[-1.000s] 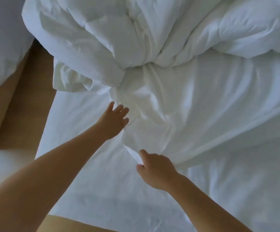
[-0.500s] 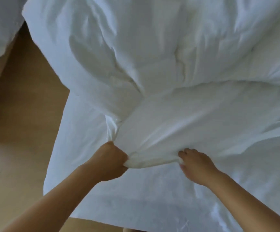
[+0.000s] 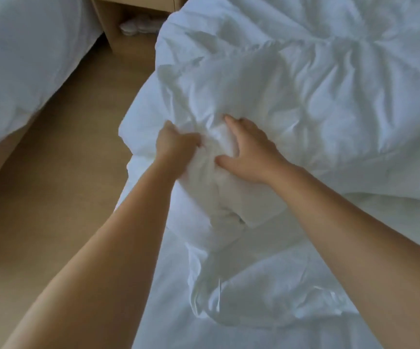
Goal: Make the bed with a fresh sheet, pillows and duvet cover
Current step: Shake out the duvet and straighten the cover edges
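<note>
**Duvet (image 3: 329, 84) bunched at bed (image 3: 171, 323) edge**

My left hand (image 3: 176, 144) clenches a wad of the duvet, heaped on the bed; my right hand (image 3: 251, 152) lies spread on it. Soft, bulky, probably light: I'd take it by a corner.

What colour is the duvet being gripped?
Plain white, no pattern; the duvet shows best in the head view.

The duvet (image 3: 317, 79) lies on the sheet (image 3: 173, 311), with the floor (image 3: 53, 197) left of it and a second bed (image 3: 22, 59) farther left.
</note>
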### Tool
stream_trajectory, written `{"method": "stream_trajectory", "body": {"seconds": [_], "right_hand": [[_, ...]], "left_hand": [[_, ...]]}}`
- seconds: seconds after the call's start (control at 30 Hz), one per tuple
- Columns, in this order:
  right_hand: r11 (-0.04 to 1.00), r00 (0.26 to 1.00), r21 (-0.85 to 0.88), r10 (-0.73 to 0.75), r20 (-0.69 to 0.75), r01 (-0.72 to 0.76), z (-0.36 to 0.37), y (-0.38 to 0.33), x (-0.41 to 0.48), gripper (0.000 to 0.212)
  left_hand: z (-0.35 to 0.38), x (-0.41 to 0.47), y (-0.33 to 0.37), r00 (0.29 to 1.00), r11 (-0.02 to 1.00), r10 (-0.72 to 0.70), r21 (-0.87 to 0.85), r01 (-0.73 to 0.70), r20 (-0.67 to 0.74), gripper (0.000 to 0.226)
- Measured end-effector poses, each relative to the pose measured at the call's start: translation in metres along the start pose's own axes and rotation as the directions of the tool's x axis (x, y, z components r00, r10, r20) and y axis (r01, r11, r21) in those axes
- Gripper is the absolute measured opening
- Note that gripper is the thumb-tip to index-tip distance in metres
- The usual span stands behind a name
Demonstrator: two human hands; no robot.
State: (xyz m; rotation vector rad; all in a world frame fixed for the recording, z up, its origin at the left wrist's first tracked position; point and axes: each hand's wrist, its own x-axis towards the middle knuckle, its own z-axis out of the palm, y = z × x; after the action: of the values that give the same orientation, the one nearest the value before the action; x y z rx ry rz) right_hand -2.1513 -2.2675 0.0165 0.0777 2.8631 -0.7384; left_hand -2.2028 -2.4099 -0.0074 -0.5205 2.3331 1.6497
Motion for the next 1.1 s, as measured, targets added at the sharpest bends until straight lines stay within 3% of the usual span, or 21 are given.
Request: {"method": "stream_trajectory", "body": {"seconds": [0.07,0.13,0.17,0.2,0.27,0.33,0.4,0.43,0.5,0.53,0.57,0.6,0.63,0.7,0.77,0.83,0.87,0.93,0.97,1.03,1.1], "right_hand": [[0.943,0.928,0.312,0.009,-0.372,0.116,-0.011,0.01,-0.012,0.06],[0.927,0.782,0.27,-0.038,-0.622,0.26,-0.028,0.018,-0.028,0.054],[0.955,0.761,0.136,-0.121,-0.637,0.265,-0.037,0.021,-0.033,0.056],[0.973,0.802,-0.038,-0.21,-0.559,0.228,-0.04,0.025,-0.035,0.064],[0.914,0.951,-0.376,-0.238,-0.196,0.152,-0.032,0.041,-0.039,0.083],[0.836,0.994,-0.539,-0.05,0.101,0.097,-0.014,0.067,-0.047,0.087],[0.841,0.973,-0.541,0.111,0.201,0.016,0.001,0.1,-0.061,0.066],[0.84,0.964,-0.542,0.141,0.227,0.005,0.004,0.113,-0.068,0.054],[0.818,0.976,-0.57,0.046,0.212,0.085,0.014,0.125,-0.083,0.036],[0.801,0.981,-0.578,-0.062,0.182,0.158,0.022,0.124,-0.089,0.026],[0.795,0.981,-0.579,-0.105,0.161,0.18,0.026,0.118,-0.095,0.024],[0.803,0.982,-0.568,-0.117,0.146,0.18,0.027,0.111,-0.101,0.026],[0.827,0.986,-0.541,-0.092,0.14,0.154,0.028,0.103,-0.108,0.029],[0.851,0.986,-0.502,-0.098,0.133,0.152,0.025,0.096,-0.128,0.035],[0.819,0.961,-0.504,-0.248,0.12,0.275,0.016,0.088,-0.162,0.034],[0.764,0.923,-0.52,-0.341,0.18,0.383,0.018,0.079,-0.203,0.039],[0.761,0.903,-0.486,-0.367,0.223,0.429,0.021,0.081,-0.224,0.038],[0.819,0.905,-0.386,-0.367,0.214,0.423,0.017,0.092,-0.258,0.031],[0.875,0.926,-0.301,-0.354,0.135,0.378,0.011,0.103,-0.265,0.03],[0.938,0.951,-0.188,-0.305,-0.055,0.29,-0.009,0.127,-0.256,0.036],[0.904,0.953,-0.379,-0.268,-0.141,0.198,-0.034,0.147,-0.218,0.054]], "left_hand": [[0.019,-0.032,-0.026,0.958,0.971,0.117,0.172,-0.165,0.262,0.013],[0.021,-0.083,-0.066,0.799,0.907,0.101,0.276,-0.32,0.593,0.016],[0.02,-0.109,-0.086,0.693,0.857,0.051,0.325,-0.401,0.719,0.007],[0.016,-0.133,-0.104,0.594,0.799,-0.039,0.382,-0.465,0.804,0.011],[0.01,-0.173,-0.127,0.499,0.679,-0.203,0.488,-0.548,0.843,0.042],[0.006,-0.202,-0.127,0.518,0.502,-0.302,0.596,-0.627,0.8,0.057],[-0.003,-0.216,-0.112,0.569,0.359,-0.315,0.65,-0.669,0.759,0.06],[-0.009,-0.218,-0.097,0.61,0.354,-0.254,0.659,-0.663,0.75,0.055],[-0.025,-0.209,-0.06,0.713,0.381,0.114,0.632,-0.674,0.692,0.039],[-0.026,-0.197,-0.042,0.697,0.363,0.407,0.596,-0.716,0.59,0.037],[-0.021,-0.179,-0.026,0.618,0.343,0.645,0.553,-0.759,0.448,0.04],[-0.011,-0.158,-0.009,0.555,0.315,0.751,0.545,-0.777,0.358,0.05],[0.004,-0.136,0.003,0.568,0.274,0.729,0.597,-0.754,0.382,0.064],[0.036,-0.099,0.006,0.742,0.307,0.432,0.69,-0.656,0.513,0.098],[0.067,-0.087,-0.015,0.819,0.558,0.051,0.664,-0.498,0.572,0.119],[0.089,-0.103,-0.05,0.755,0.719,-0.135,0.588,-0.372,0.642,0.123],[0.094,-0.122,-0.067,0.711,0.684,-0.108,0.571,-0.454,0.694,0.116],[0.099,-0.158,-0.092,0.665,0.49,0.08,0.551,-0.675,0.742,0.081],[0.099,-0.177,-0.099,0.63,0.423,0.158,0.525,-0.739,0.76,0.062],[0.094,-0.219,-0.112,0.54,0.408,0.198,0.432,-0.804,0.818,0.043],[0.095,-0.267,-0.118,0.383,0.366,0.145,0.31,-0.878,0.912,0.039]]}}
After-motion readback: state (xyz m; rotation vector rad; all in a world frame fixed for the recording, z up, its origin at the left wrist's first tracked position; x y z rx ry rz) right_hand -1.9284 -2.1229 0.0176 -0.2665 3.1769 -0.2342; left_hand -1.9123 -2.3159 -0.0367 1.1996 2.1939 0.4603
